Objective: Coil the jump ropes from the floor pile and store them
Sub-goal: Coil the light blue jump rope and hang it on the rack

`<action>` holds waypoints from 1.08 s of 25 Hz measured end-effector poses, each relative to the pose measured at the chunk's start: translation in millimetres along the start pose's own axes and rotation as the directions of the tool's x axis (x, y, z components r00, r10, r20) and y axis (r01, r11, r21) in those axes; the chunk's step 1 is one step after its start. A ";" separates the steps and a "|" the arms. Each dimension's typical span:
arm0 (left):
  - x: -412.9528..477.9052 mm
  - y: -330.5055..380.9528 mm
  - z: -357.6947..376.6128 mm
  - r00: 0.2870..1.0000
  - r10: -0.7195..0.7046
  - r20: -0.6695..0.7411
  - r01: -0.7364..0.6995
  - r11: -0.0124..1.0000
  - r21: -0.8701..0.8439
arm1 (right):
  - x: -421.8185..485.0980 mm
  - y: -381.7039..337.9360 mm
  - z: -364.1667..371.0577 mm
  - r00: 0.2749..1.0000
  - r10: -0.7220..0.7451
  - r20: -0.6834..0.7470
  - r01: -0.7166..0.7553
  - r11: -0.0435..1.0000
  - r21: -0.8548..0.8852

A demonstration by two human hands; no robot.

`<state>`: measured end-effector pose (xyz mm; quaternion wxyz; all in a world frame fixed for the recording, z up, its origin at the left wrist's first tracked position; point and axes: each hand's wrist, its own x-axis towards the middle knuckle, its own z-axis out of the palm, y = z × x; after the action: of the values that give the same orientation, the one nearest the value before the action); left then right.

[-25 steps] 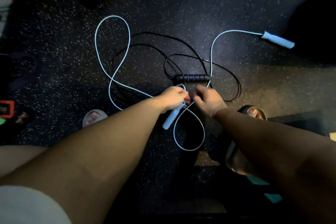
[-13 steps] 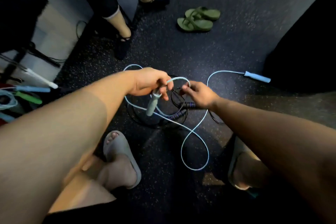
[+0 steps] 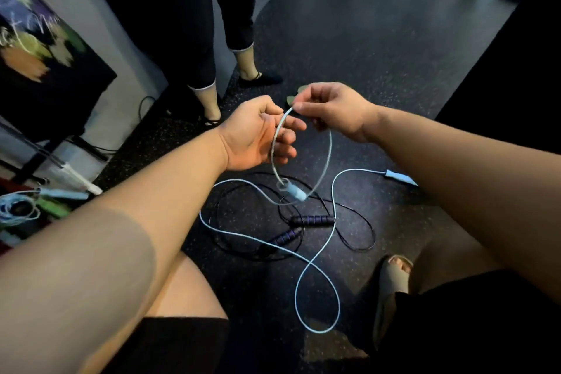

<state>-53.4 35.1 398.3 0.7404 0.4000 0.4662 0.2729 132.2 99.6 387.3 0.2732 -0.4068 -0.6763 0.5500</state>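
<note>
We have raised the blue rope off the floor.

Our right hand point(image 3: 335, 111) now pinches its cord point(image 3: 277, 143) up high; our left hand point(image 3: 258, 133) has let go, so the handle point(image 3: 294, 192) dangles below instead of sitting in the palm.

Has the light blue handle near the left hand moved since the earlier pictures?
Yes. The light blue handle has left the grip of the left hand and now dangles from the cord above the black rope handles.
</note>
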 end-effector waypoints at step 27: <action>54.0 11.7 -15.9 0.905 0.369 -0.210 -0.176 0.776 0.605 | 7.8 -0.9 -0.7 0.933 -0.290 0.212 0.336 0.497 -0.800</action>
<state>-45.7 88.7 378.8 0.4525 0.6185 0.5750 0.2865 128.5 106.6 387.7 0.1289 -0.3437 -0.9224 0.1198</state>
